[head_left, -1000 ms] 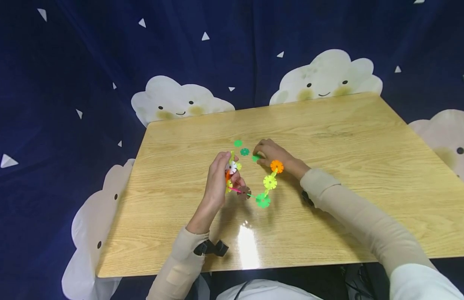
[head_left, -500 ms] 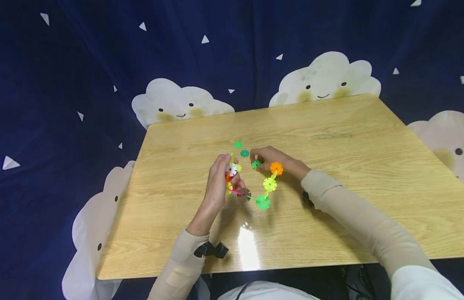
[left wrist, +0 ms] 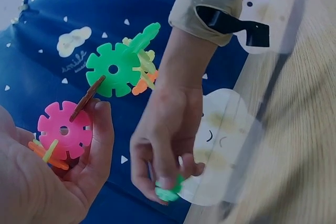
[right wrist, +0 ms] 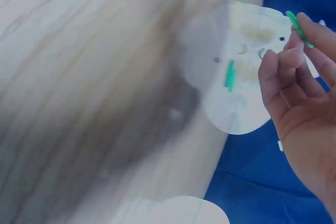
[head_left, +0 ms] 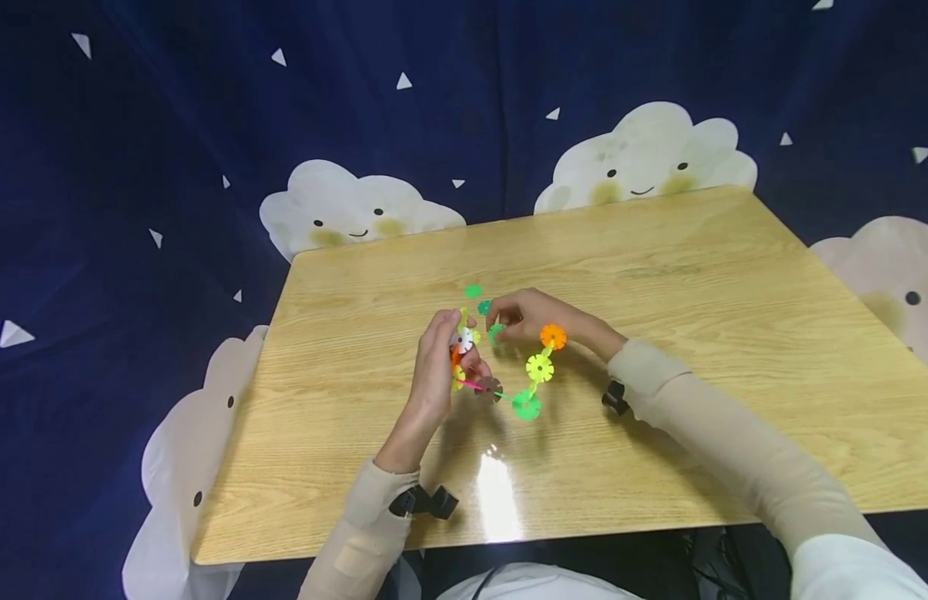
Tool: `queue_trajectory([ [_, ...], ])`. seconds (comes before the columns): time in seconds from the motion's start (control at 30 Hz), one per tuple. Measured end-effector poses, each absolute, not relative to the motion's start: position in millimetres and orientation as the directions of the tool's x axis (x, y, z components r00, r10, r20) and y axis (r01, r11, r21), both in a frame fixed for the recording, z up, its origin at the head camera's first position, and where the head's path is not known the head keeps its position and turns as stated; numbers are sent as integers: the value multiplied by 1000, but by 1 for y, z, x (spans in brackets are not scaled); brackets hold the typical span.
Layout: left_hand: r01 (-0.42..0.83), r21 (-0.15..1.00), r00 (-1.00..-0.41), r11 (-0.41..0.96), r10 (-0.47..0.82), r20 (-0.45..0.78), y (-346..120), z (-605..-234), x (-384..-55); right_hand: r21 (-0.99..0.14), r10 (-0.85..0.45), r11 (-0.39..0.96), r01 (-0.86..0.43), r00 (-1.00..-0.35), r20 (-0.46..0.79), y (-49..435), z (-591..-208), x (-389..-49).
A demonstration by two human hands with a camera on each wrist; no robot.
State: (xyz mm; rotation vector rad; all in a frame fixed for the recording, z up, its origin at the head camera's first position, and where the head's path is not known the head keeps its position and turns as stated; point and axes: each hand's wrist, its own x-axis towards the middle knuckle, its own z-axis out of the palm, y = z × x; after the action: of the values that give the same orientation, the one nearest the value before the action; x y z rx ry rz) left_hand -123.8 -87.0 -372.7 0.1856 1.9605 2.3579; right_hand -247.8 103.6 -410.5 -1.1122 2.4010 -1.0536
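Note:
My left hand [head_left: 432, 371] holds a chain of slotted plastic discs over the table, its fingers curled about the near end. A white disc [head_left: 464, 339] shows at that hand, and a pink disc [left wrist: 64, 129] lies against the palm. From there the chain runs right through a brown disc [head_left: 489, 389], a bright green disc [head_left: 527, 406], a yellow disc [head_left: 539, 368] and an orange disc [head_left: 553, 337]. Between thumb and fingers my right hand [head_left: 534, 315] pinches a separate green disc [right wrist: 299, 28], just right of the left hand.
Beyond the hands, a light green disc [head_left: 474, 291] and a darker green disc [head_left: 484, 307] lie on the wooden table [head_left: 343, 333]. A dark blue curtain [head_left: 403, 117] with cloud faces hangs behind the table's far edge.
My right hand has picked the green disc up from the table and moved left with it, toward the left hand. The left hand and the chain have stayed nearly still.

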Motion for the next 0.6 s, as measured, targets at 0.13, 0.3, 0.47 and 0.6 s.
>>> queue_trajectory([
  [0.13,28,982,-991,-188,122,52,-88,-371,-124,-815,-738,338,-471,-670,81,110,-402,-252],
  [0.3,35,985,-992,-172,114,55,-90,-371,-125,-873,-691,294,-388,-718,86,117,-395,-255],
  [0.47,29,987,-993,-160,105,47,-92,-372,-124,-880,-668,268,-393,-734,124,117,-386,-255],
  [0.6,24,985,-994,-171,101,42,-92,-373,-123,-896,-683,165,-413,-703,198,111,-375,-251],
])
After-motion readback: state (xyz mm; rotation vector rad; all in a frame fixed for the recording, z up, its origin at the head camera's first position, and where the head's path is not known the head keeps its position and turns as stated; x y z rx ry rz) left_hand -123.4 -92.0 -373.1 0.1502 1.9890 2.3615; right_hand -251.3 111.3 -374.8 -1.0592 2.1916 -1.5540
